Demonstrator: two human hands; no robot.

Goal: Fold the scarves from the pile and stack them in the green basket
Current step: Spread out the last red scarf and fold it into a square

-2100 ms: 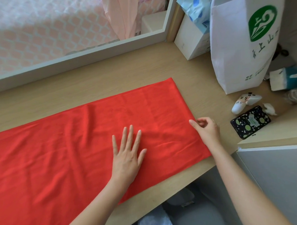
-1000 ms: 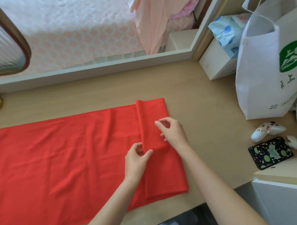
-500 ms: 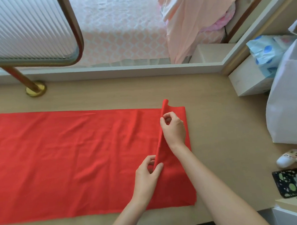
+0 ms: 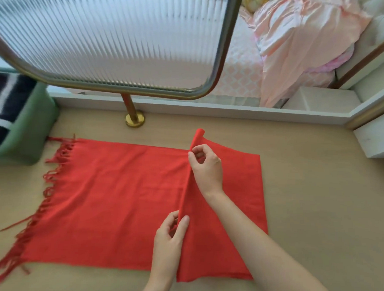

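Observation:
A red scarf lies spread on the wooden desk, its fringe at the left end. Its right end is doubled over, and the lifted edge stands up as a ridge across the cloth. My left hand pinches the near end of that edge. My right hand pinches the far end. The green basket stands at the far left, touching the fringe, with a dark striped cloth inside it.
A ribbed glass panel in a brass frame stands on a brass post just behind the scarf. A white ledge runs along the back of the desk. A white box sits at the right edge. Pink bedding lies beyond.
My two hands have carried the scarf's right edge leftward over the cloth. My view has swung left, bringing in the fringe and the green basket; the bag and phone have left it.

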